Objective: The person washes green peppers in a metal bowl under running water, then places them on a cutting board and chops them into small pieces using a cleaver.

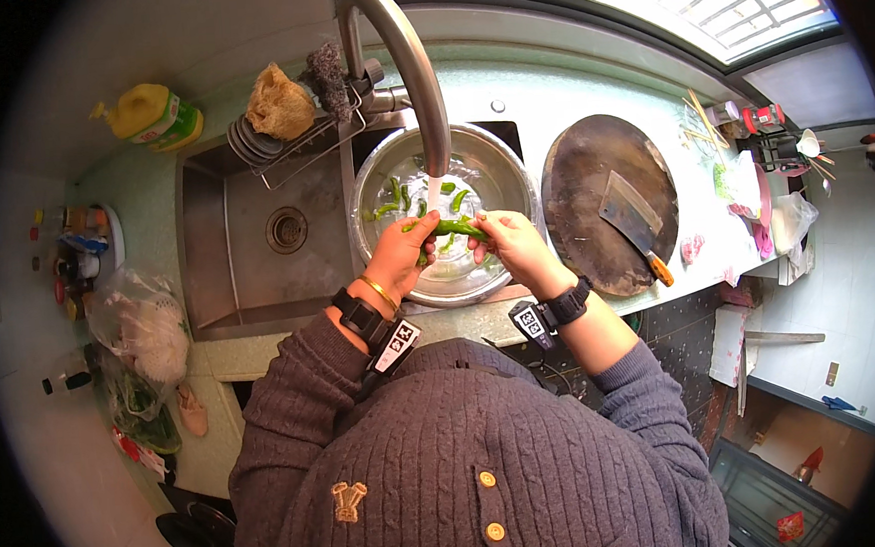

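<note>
Both my hands hold a green chili pepper [456, 228] over a round metal basin [515, 165] set in the right sink bowl. My left hand [400, 259] grips the pepper's left end, and another bit of green shows under its fingers. At the other end, the fingertips of my right hand [517, 246] pinch the pepper. Water runs from the curved metal faucet [426, 86] just above the pepper. Several more green peppers [460, 200] lie in the water inside the basin.
A cleaver [631, 213] rests on a round wooden chopping board [575, 182] to the right. On the left is a second sink bowl [257, 277], with a wire rack [303, 158] holding a loofah sponge [279, 103]. A yellow-green jug [154, 118] stands behind; bagged food [144, 329] lies far left.
</note>
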Demonstrator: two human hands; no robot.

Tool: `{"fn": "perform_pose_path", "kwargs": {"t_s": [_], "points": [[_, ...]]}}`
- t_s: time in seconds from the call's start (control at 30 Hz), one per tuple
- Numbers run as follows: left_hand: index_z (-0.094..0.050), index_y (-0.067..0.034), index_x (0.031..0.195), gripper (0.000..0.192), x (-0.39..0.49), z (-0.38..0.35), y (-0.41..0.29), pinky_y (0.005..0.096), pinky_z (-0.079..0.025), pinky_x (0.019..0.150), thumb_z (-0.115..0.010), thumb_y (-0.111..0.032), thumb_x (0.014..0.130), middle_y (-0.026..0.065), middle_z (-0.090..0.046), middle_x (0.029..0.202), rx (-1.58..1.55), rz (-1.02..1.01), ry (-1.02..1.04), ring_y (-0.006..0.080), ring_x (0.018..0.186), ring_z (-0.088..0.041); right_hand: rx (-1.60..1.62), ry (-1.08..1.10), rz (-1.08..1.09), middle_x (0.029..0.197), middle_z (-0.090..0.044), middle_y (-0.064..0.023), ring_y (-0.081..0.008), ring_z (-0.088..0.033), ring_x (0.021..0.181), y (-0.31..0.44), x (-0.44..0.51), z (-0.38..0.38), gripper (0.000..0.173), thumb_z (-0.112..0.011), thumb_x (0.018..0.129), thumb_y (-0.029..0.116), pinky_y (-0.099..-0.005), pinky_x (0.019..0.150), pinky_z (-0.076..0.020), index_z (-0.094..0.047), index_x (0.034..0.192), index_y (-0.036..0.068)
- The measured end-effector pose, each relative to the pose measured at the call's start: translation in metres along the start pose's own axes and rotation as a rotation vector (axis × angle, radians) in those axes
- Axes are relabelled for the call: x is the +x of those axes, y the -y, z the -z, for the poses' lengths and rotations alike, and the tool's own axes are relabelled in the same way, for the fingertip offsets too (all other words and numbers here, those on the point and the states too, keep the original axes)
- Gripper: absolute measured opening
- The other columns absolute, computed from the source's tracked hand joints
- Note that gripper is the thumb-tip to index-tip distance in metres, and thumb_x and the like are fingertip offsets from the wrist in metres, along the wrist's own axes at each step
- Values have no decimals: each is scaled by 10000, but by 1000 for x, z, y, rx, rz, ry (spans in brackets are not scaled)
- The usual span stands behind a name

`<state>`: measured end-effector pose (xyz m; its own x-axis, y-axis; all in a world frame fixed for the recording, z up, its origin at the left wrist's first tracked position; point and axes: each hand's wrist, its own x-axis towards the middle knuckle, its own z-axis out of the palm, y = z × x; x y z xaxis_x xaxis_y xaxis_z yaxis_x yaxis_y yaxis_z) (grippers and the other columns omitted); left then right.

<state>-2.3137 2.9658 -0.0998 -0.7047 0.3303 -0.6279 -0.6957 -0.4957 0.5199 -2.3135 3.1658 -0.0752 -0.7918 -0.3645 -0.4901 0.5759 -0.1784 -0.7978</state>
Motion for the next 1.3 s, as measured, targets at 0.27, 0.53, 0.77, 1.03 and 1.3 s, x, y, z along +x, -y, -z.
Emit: {"fn": "perform_pose_path", "kwargs": {"t_s": [0.27,0.53,0.77,1.03,1.3], "points": [[-581,-64,850,235,-1,-3,0,221,-410,516,-672,-275,898,-25,-516,673,38,13,-17,70,568,-470,-209,-33,155,758,-647,-56,-104,-588,621,-5,-5,1,213,-559,956,165,-234,605,-469,-645,931,-27],[-594,-46,881,219,2,-1,5,230,-432,544,-645,-257,917,-9,-542,715,-12,30,52,78,598,-486,37,4,101,788,-641,-92,-151,-597,602,-8,-5,7,225,-485,981,161,-251,616,-481,-613,929,-16],[-590,-36,909,206,5,3,6,239,-443,572,-634,-236,923,1,-555,750,-31,10,51,84,640,-506,175,30,65,812,-651,-109,-161,-597,601,-5,-6,8,241,-485,979,176,-246,603,-478,-612,941,-26],[-590,-20,962,110,2,1,4,250,-454,648,-625,-107,904,26,-571,800,-68,-45,44,107,706,-529,-143,-69,118,803,-649,-53,-95,-585,623,-4,-3,5,142,-634,905,117,-211,583,-470,-651,950,-16],[-568,-33,1077,187,8,5,5,255,-460,709,-583,-19,892,41,-588,896,-287,-48,148,124,770,-548,-254,-148,121,829,-648,-46,-101,-598,685,-15,4,6,113,-624,869,8,-229,629,-493,-649,974,-29]]}}
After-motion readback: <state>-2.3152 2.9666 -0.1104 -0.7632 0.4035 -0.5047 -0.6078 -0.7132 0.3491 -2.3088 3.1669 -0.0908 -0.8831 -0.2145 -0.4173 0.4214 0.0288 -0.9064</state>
